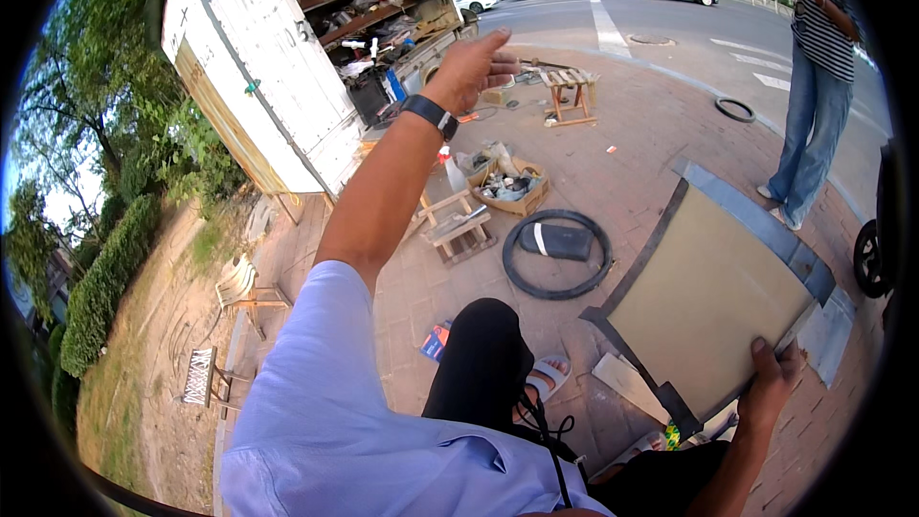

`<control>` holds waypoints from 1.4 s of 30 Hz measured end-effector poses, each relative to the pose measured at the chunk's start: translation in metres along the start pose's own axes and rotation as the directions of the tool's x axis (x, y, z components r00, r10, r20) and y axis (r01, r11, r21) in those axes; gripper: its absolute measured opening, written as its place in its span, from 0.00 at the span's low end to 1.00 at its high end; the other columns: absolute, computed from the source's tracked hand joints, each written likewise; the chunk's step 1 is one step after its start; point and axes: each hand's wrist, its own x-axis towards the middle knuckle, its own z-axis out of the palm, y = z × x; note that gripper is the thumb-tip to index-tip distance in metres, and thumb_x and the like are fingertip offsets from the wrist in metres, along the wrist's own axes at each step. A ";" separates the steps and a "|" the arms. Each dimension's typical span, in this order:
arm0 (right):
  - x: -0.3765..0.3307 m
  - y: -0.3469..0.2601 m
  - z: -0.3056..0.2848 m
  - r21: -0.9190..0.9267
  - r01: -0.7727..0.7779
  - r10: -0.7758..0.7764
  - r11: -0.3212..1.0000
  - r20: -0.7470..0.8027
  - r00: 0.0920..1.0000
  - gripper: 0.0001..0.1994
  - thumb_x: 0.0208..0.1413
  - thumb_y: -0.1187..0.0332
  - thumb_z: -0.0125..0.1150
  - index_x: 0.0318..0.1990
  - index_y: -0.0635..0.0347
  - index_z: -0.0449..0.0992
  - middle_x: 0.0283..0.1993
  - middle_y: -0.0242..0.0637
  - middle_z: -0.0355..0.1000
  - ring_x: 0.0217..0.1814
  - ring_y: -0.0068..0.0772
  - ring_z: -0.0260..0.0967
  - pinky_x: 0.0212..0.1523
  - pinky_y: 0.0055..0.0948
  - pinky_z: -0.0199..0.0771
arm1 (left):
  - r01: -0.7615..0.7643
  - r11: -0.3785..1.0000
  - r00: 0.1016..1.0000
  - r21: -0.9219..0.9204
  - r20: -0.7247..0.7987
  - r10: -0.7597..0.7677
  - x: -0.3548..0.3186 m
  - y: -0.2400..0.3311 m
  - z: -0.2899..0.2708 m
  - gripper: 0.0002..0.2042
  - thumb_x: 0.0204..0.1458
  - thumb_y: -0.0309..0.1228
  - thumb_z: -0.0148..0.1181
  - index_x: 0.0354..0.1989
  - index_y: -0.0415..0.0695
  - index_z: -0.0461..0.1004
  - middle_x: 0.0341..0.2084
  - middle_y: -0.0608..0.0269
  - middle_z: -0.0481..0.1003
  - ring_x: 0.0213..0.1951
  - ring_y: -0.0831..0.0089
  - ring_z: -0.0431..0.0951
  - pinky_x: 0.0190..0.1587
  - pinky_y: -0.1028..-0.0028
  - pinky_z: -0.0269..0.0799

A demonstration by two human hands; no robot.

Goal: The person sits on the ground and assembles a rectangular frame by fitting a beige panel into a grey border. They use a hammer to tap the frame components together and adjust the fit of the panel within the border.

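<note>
My left arm reaches forward, a dark watch (pixel 431 117) on its wrist. At its end my left hand (pixel 471 67) is held in the air with fingers stretched out and nothing in it. Down at the lower right, my right hand (pixel 773 378) grips the near edge of a flat tan panel (pixel 713 282), thumb on top. Dark and grey strips (pixel 756 225) border the panel, which lies tilted over my right leg's side. Part of its underside and the right fingers are hidden.
A white metal shed (pixel 273 67) with cluttered shelves stands ahead. Nearby are a cardboard box of parts (pixel 512 187), a low wooden stool (pixel 459 230), a slatted stool (pixel 571 91) and a tire (pixel 512 273) around a dark pouch (pixel 565 241). A person in jeans (pixel 814 134) stands at right.
</note>
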 end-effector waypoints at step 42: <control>0.024 0.011 0.039 0.032 -0.291 0.289 0.956 0.067 0.955 0.27 0.47 0.67 0.61 0.55 0.74 0.68 0.48 0.45 0.75 0.48 0.36 0.74 0.53 0.32 0.72 | 0.649 0.673 0.657 -0.355 0.708 -0.259 -0.152 -0.193 0.156 0.21 0.61 0.37 0.59 0.55 0.33 0.71 0.44 0.54 0.79 0.42 0.70 0.82 0.46 0.71 0.79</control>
